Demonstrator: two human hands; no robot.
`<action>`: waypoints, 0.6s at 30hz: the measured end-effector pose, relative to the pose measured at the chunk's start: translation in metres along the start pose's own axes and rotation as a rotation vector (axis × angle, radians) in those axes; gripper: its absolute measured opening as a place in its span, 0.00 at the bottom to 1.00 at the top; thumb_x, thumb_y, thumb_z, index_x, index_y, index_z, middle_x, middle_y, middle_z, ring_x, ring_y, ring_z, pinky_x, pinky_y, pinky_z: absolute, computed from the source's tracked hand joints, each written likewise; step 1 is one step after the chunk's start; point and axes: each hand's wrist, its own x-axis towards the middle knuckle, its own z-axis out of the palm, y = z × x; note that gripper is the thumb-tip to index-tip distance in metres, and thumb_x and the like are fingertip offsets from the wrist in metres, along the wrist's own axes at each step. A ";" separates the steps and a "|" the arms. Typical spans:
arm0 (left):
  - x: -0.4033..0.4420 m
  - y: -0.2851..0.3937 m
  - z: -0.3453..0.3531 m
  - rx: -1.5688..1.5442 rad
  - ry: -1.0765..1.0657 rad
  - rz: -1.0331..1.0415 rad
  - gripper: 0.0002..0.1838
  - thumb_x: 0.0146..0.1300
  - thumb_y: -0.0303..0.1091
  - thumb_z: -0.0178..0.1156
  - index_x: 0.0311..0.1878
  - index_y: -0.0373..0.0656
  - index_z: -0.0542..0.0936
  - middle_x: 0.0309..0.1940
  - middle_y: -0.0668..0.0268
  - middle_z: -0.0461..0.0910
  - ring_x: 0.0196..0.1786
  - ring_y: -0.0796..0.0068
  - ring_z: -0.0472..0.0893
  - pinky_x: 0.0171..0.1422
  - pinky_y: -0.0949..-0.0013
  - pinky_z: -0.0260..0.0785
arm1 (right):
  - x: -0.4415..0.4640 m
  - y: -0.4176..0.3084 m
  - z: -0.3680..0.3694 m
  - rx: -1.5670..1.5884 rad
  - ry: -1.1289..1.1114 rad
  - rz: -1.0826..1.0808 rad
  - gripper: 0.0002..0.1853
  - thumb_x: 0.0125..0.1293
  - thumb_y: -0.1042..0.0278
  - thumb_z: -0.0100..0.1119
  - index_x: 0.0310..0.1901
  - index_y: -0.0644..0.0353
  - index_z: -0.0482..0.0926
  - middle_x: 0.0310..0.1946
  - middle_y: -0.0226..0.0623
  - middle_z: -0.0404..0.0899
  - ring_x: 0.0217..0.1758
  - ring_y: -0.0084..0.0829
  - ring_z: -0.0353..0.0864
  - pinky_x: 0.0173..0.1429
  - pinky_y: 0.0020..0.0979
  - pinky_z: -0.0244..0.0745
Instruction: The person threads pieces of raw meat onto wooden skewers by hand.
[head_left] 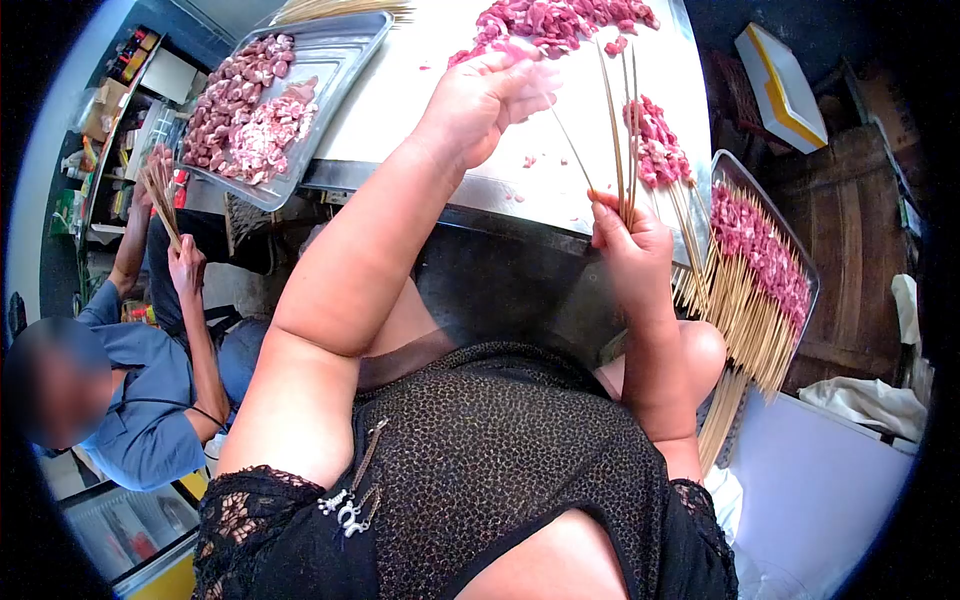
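Note:
My right hand (635, 240) is closed around the lower ends of several thin bamboo skewers (614, 130), which point up over the white work table (420, 130). One skewer (572, 145) slants away from the others, its upper end close to the fingers of my left hand (490, 95). Those fingers are smeared by motion, so whether they grip anything is unclear. Just beyond my left hand lies a pile of raw red meat pieces (560, 25). Skewers threaded with meat (660, 145) rest on the table to the right of my right hand.
A metal tray (812, 262) at right holds rows of meat skewers. At left, a clear tray (352, 60) carries cut meat in two shades. Bare skewers (340, 10) lie behind it. A seated co-worker (150, 390) at far left holds a bundle of skewers (163, 205).

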 end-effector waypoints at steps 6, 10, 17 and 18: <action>0.001 0.004 0.000 -0.108 0.121 0.034 0.16 0.70 0.35 0.44 0.54 0.33 0.69 0.45 0.49 0.78 0.48 0.58 0.80 0.51 0.61 0.75 | -0.002 -0.002 0.003 -0.132 0.011 -0.011 0.10 0.64 0.72 0.55 0.45 0.66 0.79 0.20 0.21 0.71 0.22 0.12 0.65 0.27 0.15 0.59; 0.001 0.003 0.001 -0.080 0.130 0.014 0.16 0.71 0.35 0.43 0.53 0.33 0.70 0.45 0.48 0.77 0.48 0.58 0.80 0.52 0.60 0.75 | -0.001 0.005 0.001 -0.151 0.030 -0.034 0.08 0.63 0.71 0.57 0.41 0.64 0.81 0.18 0.25 0.73 0.20 0.15 0.69 0.25 0.20 0.64; -0.005 0.005 0.011 -0.202 0.157 0.011 0.14 0.69 0.32 0.45 0.51 0.31 0.69 0.46 0.47 0.76 0.49 0.56 0.79 0.57 0.54 0.73 | -0.001 0.005 0.001 -0.159 0.015 -0.046 0.10 0.64 0.73 0.55 0.44 0.66 0.79 0.20 0.22 0.71 0.22 0.12 0.66 0.26 0.16 0.59; -0.006 0.005 0.012 -0.203 0.158 0.010 0.14 0.69 0.32 0.45 0.51 0.31 0.69 0.46 0.47 0.76 0.49 0.56 0.79 0.57 0.54 0.73 | 0.000 0.006 0.002 -0.160 0.014 -0.045 0.10 0.64 0.73 0.55 0.44 0.66 0.79 0.20 0.22 0.71 0.22 0.12 0.66 0.26 0.16 0.59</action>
